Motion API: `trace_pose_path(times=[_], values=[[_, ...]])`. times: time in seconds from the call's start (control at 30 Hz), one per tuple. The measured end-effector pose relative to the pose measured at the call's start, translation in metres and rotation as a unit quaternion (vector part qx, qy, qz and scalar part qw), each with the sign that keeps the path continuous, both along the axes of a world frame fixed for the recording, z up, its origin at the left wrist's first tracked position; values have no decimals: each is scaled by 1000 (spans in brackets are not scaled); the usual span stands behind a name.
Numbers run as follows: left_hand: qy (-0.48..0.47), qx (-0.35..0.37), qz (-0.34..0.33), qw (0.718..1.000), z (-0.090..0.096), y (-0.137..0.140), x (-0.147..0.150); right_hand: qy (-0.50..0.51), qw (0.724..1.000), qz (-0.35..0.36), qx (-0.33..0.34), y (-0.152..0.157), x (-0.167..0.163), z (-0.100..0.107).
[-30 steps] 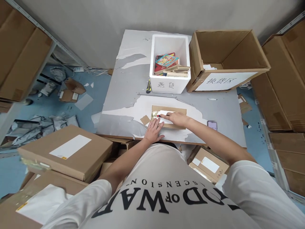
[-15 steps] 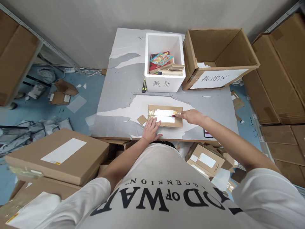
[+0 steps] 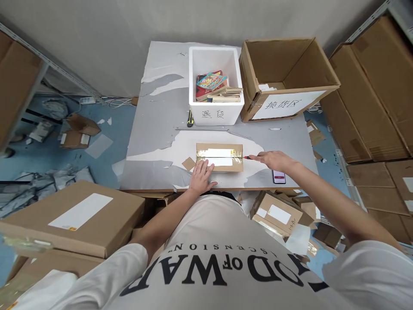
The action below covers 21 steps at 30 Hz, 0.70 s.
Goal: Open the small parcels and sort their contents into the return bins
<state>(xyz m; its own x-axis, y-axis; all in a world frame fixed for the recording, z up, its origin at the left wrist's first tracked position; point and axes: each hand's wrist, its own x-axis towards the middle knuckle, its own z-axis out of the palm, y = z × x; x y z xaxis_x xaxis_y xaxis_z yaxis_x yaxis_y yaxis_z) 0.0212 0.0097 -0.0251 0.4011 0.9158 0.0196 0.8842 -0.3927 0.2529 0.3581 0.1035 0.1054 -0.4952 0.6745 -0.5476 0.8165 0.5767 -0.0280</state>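
A small cardboard box (image 3: 220, 168) lies flat on the table, with clear tape and a white label across its top. A straight slit runs lengthwise through the label and tape. My left hand (image 3: 201, 175) rests on the box's near left corner, fingers stretched out and apart. Just beyond the box's right edge, my right hand (image 3: 276, 160) is closed around a small red utility knife (image 3: 247, 157), its tip pointing left at the box; most of its handle is hidden in my fingers. A loose scrap of cardboard (image 3: 188, 163) sits left of the box.
Behind stand a white foam bin (image 3: 215, 113) holding books and a large open carton (image 3: 290, 105). A yellow-black cutter (image 3: 190, 118) lies beside the bin. A phone (image 3: 278, 177) is near the table's front edge. Stacked boxes (image 3: 80, 215) rise at the left.
My right hand has drawn the knife rightward, off the box's top and past its right edge. The slit now shows along the full label. My left hand stays on the box.
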Motion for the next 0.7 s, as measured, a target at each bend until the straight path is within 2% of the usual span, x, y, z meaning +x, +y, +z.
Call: trace_pose_path(times=[0.1, 0.2, 0.27, 0.33, 0.4, 0.47, 0.53, 0.7], values=[[-1, 3, -5, 1000, 4, 1, 0, 65, 997, -47, 18, -15, 27, 7], [-6, 5, -7, 1000, 10, 4, -2, 177, 972, -151, 35, -39, 52, 4], [-11, 5, -10, 1000, 15, 10, -4, 265, 927, -264, 21, -58, 55, -11], [-13, 8, -8, 1000, 21, 22, -6, 333, 860, -388, -4, -74, 43, -33], [-12, 14, -5, 1000, 26, 39, -7, 383, 798, -465, -25, -86, 23, -58], [-6, 14, -9, 1000, 31, 59, -7, 424, 755, -497, -49, -93, 2, -78], [8, -3, -25, 1000, 34, 75, -7, 459, 727, -508, -65, -95, -13, -92], [43, -75, -32, 996, 37, 90, -5, 514, 680, -517, -77, -95, -23, -104]])
